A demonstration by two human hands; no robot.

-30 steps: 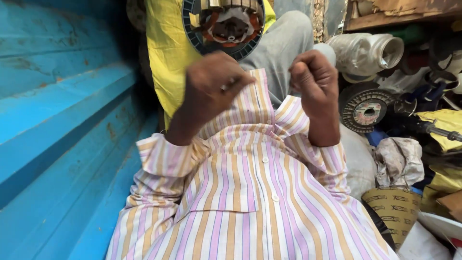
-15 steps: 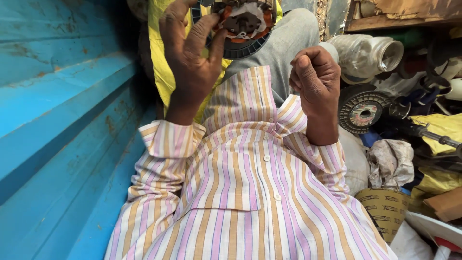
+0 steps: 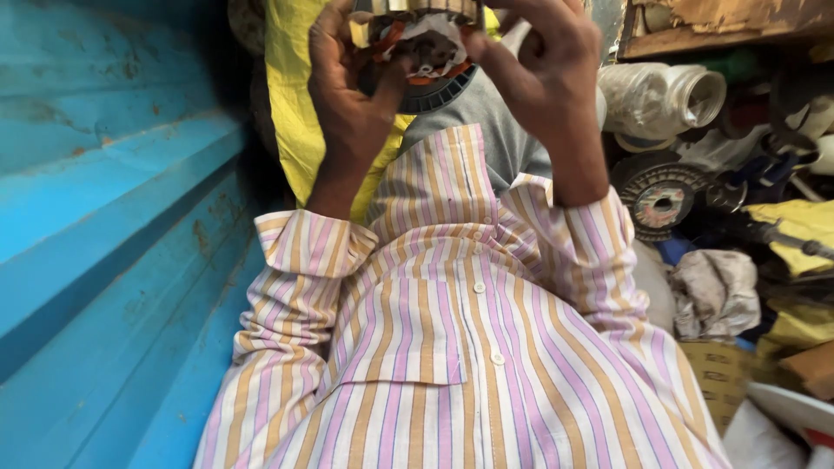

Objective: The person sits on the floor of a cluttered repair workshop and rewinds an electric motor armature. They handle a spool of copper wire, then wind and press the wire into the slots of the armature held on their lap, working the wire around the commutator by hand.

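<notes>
Motor stator [image 3: 417, 52] between both hands' fingers [image 3: 334, 61]

A brown printed cardboard box [image 3: 721, 373] sits low right, below a round-labelled disc [image 3: 660, 204].

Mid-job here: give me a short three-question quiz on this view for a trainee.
1. True or false: both hands grip the round metal motor stator with copper windings.
2. Which hand is beside the blue painted metal wall? A) left hand B) right hand
3. What round thing lies right of the striped shirt sleeve?

Key: 1 true; 2 A; 3 a grey abrasive grinding disc.
</notes>
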